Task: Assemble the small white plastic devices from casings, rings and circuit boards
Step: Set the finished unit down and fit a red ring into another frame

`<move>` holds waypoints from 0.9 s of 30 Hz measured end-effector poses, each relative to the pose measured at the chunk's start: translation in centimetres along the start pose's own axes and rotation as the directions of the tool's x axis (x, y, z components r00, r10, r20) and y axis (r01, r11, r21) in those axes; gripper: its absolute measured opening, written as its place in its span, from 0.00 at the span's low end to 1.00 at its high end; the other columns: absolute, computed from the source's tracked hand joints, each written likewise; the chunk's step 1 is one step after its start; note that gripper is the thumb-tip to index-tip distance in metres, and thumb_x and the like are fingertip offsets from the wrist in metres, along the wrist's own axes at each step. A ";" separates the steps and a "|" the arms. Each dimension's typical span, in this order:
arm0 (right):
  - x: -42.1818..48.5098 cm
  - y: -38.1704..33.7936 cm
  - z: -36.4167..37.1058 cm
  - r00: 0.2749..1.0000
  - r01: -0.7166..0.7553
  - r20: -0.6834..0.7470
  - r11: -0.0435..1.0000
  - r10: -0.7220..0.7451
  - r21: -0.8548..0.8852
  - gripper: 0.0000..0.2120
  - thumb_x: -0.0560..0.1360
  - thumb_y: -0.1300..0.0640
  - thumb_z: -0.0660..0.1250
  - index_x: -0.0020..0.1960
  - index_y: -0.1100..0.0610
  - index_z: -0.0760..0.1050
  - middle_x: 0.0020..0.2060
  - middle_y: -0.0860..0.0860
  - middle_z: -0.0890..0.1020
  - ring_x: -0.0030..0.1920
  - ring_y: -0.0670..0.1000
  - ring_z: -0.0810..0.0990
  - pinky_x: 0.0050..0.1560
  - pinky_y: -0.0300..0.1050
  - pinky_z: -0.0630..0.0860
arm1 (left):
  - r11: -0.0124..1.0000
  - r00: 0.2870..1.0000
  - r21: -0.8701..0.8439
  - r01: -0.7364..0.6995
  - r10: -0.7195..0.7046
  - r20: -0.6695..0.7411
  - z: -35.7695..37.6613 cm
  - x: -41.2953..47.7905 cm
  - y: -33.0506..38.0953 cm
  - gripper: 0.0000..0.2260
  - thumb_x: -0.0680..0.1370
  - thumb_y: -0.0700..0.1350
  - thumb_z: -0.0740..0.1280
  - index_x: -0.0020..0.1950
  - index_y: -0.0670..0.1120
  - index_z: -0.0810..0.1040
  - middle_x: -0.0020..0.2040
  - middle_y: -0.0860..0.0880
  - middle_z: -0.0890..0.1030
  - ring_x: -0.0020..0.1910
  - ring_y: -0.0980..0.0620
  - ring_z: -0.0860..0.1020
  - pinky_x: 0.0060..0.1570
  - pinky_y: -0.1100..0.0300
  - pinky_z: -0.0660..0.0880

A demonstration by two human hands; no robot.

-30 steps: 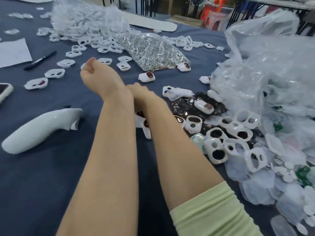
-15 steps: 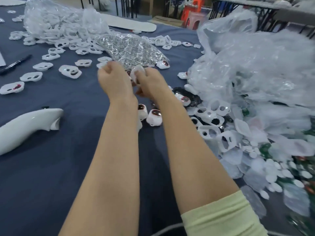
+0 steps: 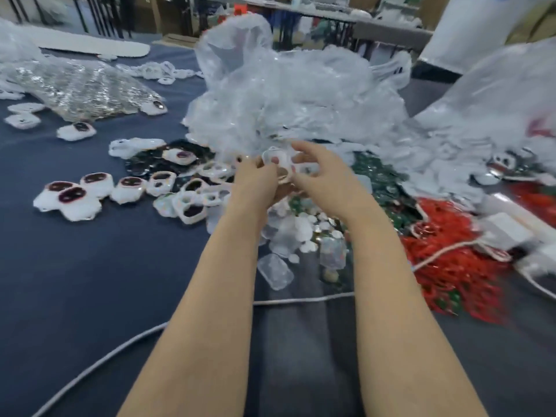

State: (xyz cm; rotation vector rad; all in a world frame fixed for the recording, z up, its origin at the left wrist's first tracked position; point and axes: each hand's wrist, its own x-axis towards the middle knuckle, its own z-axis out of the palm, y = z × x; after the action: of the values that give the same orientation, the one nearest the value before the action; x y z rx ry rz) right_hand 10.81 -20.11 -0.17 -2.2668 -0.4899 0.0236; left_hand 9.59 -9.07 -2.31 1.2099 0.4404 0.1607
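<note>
Holding the white casing (image 3: 274,160) up off the table (image 3: 90,281), I pinch one edge with my left hand (image 3: 259,182) and the other with my right hand (image 3: 320,176), fingers closed on it; I judge that steadies it, just above the loose casings (image 3: 192,207), for fitting parts.

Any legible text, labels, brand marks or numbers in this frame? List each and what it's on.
None readable.
The white casing held by the left hand and right hand shows no print.
The cardboard boxes at the back are too blurred to read.
</note>
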 end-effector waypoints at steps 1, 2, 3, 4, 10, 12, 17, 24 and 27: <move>-0.8 1.1 -1.0 0.996 -0.061 -0.063 0.998 0.061 0.000 0.20 0.76 0.60 0.64 0.68 0.55 0.71 0.60 0.52 0.77 0.57 0.53 0.77 0.60 0.49 0.74 | 0.999 1.000 -0.047 0.017 -0.017 0.000 0.6 -0.4 -0.6 0.06 0.81 0.35 0.58 0.47 0.40 0.73 0.44 0.42 0.78 0.34 0.51 0.81 0.35 0.59 0.81; -1.5 2.2 -2.0 0.983 -0.126 -0.140 0.991 0.120 -0.036 0.17 0.75 0.60 0.64 0.64 0.56 0.73 0.58 0.52 0.79 0.56 0.54 0.78 0.60 0.50 0.74 | 0.997 1.000 -0.077 0.025 -0.025 0.000 1.2 -0.8 -1.1 0.07 0.81 0.36 0.58 0.45 0.40 0.72 0.43 0.43 0.79 0.31 0.53 0.82 0.35 0.60 0.81; -2.1 3.2 -2.9 0.963 -0.202 -0.199 0.975 0.180 -0.097 0.13 0.75 0.59 0.66 0.59 0.57 0.76 0.55 0.54 0.80 0.56 0.55 0.79 0.60 0.51 0.74 | 0.995 1.000 -0.092 0.027 -0.027 0.005 1.6 -1.1 -1.6 0.08 0.82 0.36 0.58 0.44 0.41 0.71 0.41 0.44 0.79 0.29 0.55 0.82 0.33 0.62 0.81; -2.7 3.9 -3.7 0.947 -0.280 -0.210 0.945 0.243 -0.169 0.10 0.74 0.57 0.68 0.55 0.57 0.79 0.53 0.55 0.82 0.55 0.56 0.79 0.58 0.52 0.75 | 0.995 1.000 -0.095 0.020 -0.019 0.013 2.0 -1.4 -1.9 0.09 0.82 0.36 0.58 0.43 0.42 0.71 0.40 0.44 0.79 0.27 0.57 0.81 0.31 0.63 0.80; -4.0 6.4 -4.4 0.910 -0.379 -0.009 0.822 0.415 -0.426 0.09 0.71 0.59 0.72 0.47 0.64 0.80 0.45 0.58 0.83 0.48 0.57 0.81 0.52 0.54 0.79 | 0.992 0.993 -0.116 0.056 -0.043 0.107 3.1 -1.7 -2.7 0.05 0.81 0.35 0.59 0.47 0.40 0.72 0.41 0.43 0.82 0.33 0.55 0.83 0.33 0.65 0.80; -3.8 6.9 -4.2 0.904 -0.398 -0.029 0.812 0.427 -0.427 0.07 0.73 0.60 0.70 0.48 0.63 0.80 0.45 0.58 0.83 0.48 0.57 0.80 0.52 0.54 0.79 | 0.983 0.987 -0.149 0.103 -0.083 0.138 3.0 -1.5 -2.6 0.04 0.82 0.36 0.59 0.53 0.38 0.73 0.42 0.42 0.82 0.35 0.52 0.83 0.33 0.65 0.80; -3.2 7.0 -4.4 0.944 -0.324 -0.170 0.897 0.283 -0.300 0.06 0.77 0.60 0.65 0.46 0.62 0.79 0.45 0.56 0.82 0.46 0.55 0.79 0.46 0.47 0.75 | 0.961 0.971 -0.221 0.165 -0.118 0.209 2.5 -1.3 -2.2 0.11 0.81 0.38 0.58 0.59 0.34 0.73 0.39 0.42 0.82 0.36 0.50 0.83 0.34 0.64 0.80; -1.5 4.8 -3.3 0.947 -0.256 -0.233 0.958 0.222 -0.129 0.09 0.75 0.59 0.65 0.53 0.57 0.79 0.47 0.53 0.80 0.45 0.51 0.78 0.44 0.40 0.70 | 0.970 0.973 -0.213 0.119 -0.072 0.218 1.9 -1.2 -2.0 0.13 0.81 0.37 0.57 0.63 0.32 0.71 0.44 0.41 0.81 0.38 0.50 0.83 0.36 0.64 0.80; -2.2 5.0 -4.6 0.934 -0.351 -0.166 0.903 0.318 -0.247 0.15 0.70 0.51 0.73 0.49 0.62 0.80 0.46 0.56 0.83 0.47 0.56 0.80 0.48 0.49 0.76 | 0.967 0.981 -0.233 0.103 -0.060 0.185 1.4 -0.9 -1.8 0.13 0.82 0.36 0.56 0.64 0.32 0.70 0.44 0.40 0.81 0.37 0.50 0.83 0.36 0.63 0.80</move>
State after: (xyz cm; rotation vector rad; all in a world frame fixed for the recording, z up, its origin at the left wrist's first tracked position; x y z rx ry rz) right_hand 11.29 -27.19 -0.92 -2.5821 -0.0309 -0.0090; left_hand 9.17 -11.22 -3.42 0.9548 0.3051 0.0341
